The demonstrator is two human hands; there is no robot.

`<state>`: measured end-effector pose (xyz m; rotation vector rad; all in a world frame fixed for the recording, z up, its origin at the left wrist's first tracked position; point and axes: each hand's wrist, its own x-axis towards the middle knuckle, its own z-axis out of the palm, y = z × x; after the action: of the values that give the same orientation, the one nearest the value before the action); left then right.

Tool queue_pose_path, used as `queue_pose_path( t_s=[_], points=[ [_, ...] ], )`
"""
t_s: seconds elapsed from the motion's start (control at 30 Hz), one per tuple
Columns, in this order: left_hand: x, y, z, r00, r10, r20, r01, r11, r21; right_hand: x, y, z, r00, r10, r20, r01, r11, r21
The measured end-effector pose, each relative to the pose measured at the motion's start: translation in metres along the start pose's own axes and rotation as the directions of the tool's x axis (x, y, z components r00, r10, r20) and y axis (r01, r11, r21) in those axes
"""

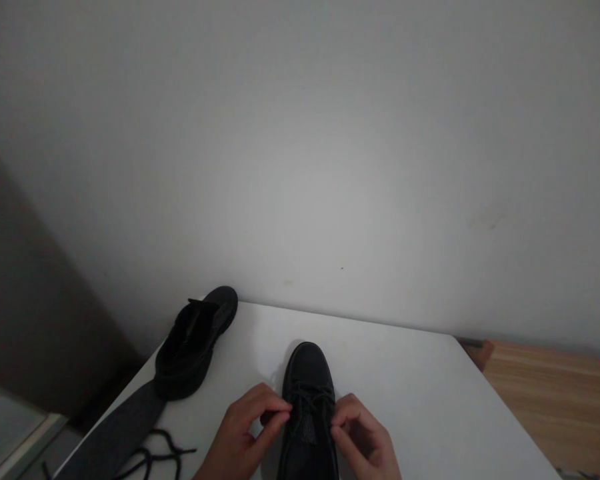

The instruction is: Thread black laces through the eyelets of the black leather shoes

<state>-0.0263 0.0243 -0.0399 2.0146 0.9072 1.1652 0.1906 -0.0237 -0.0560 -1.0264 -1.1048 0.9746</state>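
A black lace-up shoe (307, 363) rests on the white tabletop, toe pointing away from me, its heel cut off by the lower edge of the view. A dark shoelace (310, 395) crosses its front, running toward the fingertips on both sides. At the left eyelet edge, my left hand (253, 427) pinches thumb and forefinger together on the shoelace. My right hand (364, 433) makes a similar pinch at the opposite edge. The bit of lace inside each pinch is mostly hidden by the fingers and dim light.
Another black shoe (187, 360), its tongue raised, stands at the table's left edge. Near it lie a dark grey insole-like strip (123, 433) and a loose black lace (163, 457). A pale wall (330, 167) borders the white table (405, 373); a wooden surface (555, 393) is at right.
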Motion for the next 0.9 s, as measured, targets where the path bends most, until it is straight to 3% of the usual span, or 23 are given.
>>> queue_pose_path(
  t_s=[0.17,0.4,0.63,0.77,0.9],
  points=[
    [0.001,0.000,0.000,1.000,0.007,0.018,-0.006,0.999,-0.036,0.002,-0.003,0.000,0.999,-0.019,-0.030,0.017,0.998,-0.064],
    [0.001,-0.003,0.003,0.999,0.039,-0.038,-0.039,0.999,0.001,0.001,-0.003,-0.001,0.993,-0.101,-0.059,0.089,0.980,-0.180],
    [-0.001,0.005,0.002,0.989,0.138,-0.045,-0.135,0.989,0.065,0.002,0.000,-0.014,0.942,-0.260,0.212,0.315,0.901,-0.299],
    [-0.005,0.016,0.001,0.976,0.218,-0.017,-0.212,0.963,0.165,0.001,-0.003,-0.015,0.898,-0.351,0.264,0.433,0.812,-0.391],
    [-0.011,0.024,0.001,0.976,0.200,0.089,-0.218,0.925,0.309,-0.004,-0.007,-0.010,0.872,-0.375,0.316,0.487,0.732,-0.476]
  ],
)
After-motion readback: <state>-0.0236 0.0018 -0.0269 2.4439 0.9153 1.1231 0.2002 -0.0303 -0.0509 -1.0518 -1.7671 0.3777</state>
